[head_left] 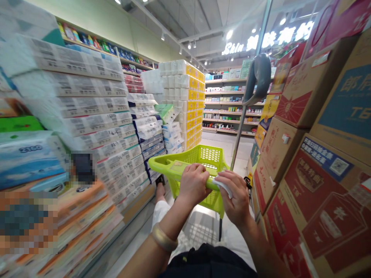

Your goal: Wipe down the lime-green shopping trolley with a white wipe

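Observation:
A lime-green plastic shopping basket [176, 164] stands in front of me in a shop aisle. My left hand [193, 183] is closed over its near rim, with a pale bangle on the wrist. My right hand [236, 197] presses a small white cloth or wipe [222, 184] against the same rim, fingers curled round it. A grey trolley handle [259, 77] on a metal pole rises behind the basket.
Stacked packs of tissue and toilet paper [95, 127] fill the left side. Cardboard boxes [313, 154] are piled high on the right. A tall stack of white and yellow paper rolls [185, 100] stands ahead, with product shelves [228, 112] at the far end.

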{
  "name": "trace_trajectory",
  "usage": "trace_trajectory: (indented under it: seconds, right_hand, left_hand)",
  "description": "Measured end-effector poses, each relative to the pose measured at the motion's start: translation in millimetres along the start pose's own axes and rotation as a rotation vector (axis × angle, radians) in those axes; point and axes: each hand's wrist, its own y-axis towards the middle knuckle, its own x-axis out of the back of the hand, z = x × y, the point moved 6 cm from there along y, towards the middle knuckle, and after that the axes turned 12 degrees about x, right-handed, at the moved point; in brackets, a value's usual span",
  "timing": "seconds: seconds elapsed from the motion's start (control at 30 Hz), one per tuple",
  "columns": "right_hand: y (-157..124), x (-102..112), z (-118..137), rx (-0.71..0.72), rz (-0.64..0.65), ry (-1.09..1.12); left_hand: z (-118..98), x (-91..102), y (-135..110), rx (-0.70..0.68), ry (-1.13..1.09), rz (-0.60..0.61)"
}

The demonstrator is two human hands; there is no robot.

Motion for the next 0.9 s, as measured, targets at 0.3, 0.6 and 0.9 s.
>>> trace_trajectory:
  seconds: [0.3, 0.6, 0.9]
  right_hand:
    - [-21, 16, -45, -0.356, -0.187, 0.126]
    - [-1, 3, -15, -0.116, -0.050, 0.060]
    - [-11, 12, -12, -0.152, -0.118, 0.081]
  left_hand:
    - [0, 0.7, 0, -0.005, 0.006, -0.013]
    - [-1, 1.1, -1, -0.002, -0.007, -0.006]
    - [-1, 1.2, -1, 0.000, -0.010, -0.002]
